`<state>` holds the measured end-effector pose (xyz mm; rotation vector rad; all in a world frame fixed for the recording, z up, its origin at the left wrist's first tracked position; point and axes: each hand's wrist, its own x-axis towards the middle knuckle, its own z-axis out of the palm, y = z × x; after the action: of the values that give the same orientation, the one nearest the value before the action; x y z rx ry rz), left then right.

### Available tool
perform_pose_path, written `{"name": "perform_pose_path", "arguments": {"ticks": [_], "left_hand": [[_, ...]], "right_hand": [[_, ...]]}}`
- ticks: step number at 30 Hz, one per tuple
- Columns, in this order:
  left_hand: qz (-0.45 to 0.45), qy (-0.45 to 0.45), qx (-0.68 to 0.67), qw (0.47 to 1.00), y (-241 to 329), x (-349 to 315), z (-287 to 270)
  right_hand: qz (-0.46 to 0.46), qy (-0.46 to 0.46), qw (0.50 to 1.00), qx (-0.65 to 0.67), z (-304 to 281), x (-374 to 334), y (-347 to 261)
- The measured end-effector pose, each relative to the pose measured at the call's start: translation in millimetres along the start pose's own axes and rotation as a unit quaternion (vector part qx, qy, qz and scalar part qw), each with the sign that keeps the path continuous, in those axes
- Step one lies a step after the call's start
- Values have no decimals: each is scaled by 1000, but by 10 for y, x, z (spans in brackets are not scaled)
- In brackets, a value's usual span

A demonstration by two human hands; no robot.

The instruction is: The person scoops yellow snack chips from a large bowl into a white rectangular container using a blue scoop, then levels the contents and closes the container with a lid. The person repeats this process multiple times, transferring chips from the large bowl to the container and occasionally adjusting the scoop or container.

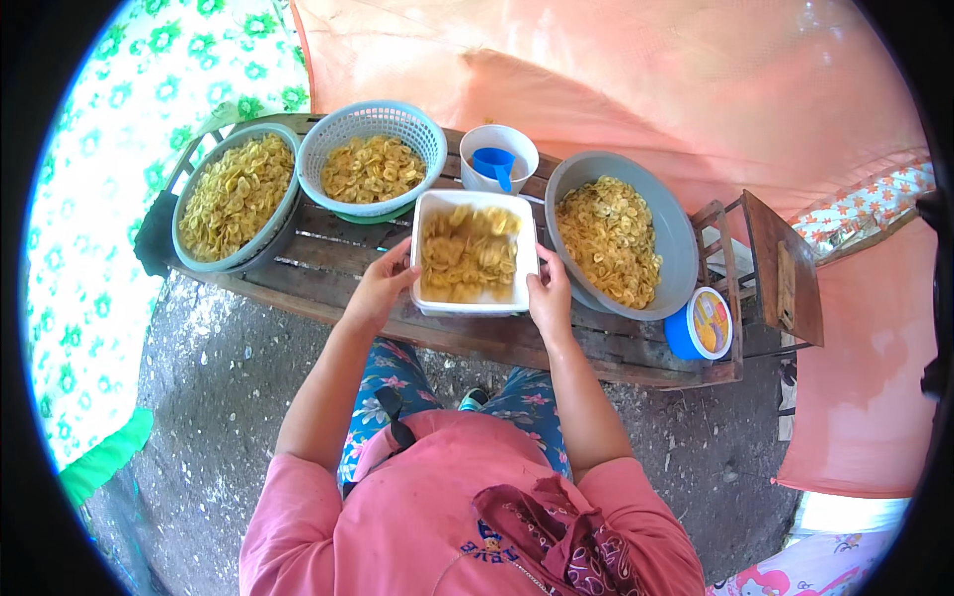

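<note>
The bench (pixel 338 253) in front of me is of dark wooden slats with gaps between them, and its edge looks curved across the middle of the frame. Above it, at the centre, is a squarish white plastic tub (pixel 472 309) with rounded corners. The fingers of my left hand (pixel 385 285) grip its left side and those of my right hand (pixel 550 295) grip its right, thumbs showing near the rim; my other fingers are partly hidden behind the walls.

The tub covers the lower part of a round white bucket (pixel 472 177) at upper centre. The slices in my tub are blurred, so I can't make out single edges well, and I can't tell what is in the bucket under the blue cup (pixel 492 162).

My tub holds thin, yellow-brown slices. More of them, wrinkled and roundish, heap in the grey-blue basin (pixel 183 243) at upper left, in the pale blue latticed basket (pixel 373 117) beside it, and in the wide grey basin (pixel 673 233) right of centre. A blue round container (pixel 684 334) with a pale, orange-marked lid sits tilted near the bench's right end.
</note>
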<state>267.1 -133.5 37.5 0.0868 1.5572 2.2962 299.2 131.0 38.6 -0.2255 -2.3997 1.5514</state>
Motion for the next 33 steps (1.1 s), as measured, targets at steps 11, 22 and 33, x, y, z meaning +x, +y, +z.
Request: {"name": "perform_pose_path", "arguments": {"ticks": [11,22,33], "left_hand": [[63,13,4,998,83,-31,32],[18,20,-11,1000,277,-94,150],[-6,313,-213,926,301,472,-224]], "right_hand": [[-169,70,981,65,11,66,-29],[-4,-29,996,-82,-152,309,-335],[-303,-121,843,-428,241,1696,-2401]]}}
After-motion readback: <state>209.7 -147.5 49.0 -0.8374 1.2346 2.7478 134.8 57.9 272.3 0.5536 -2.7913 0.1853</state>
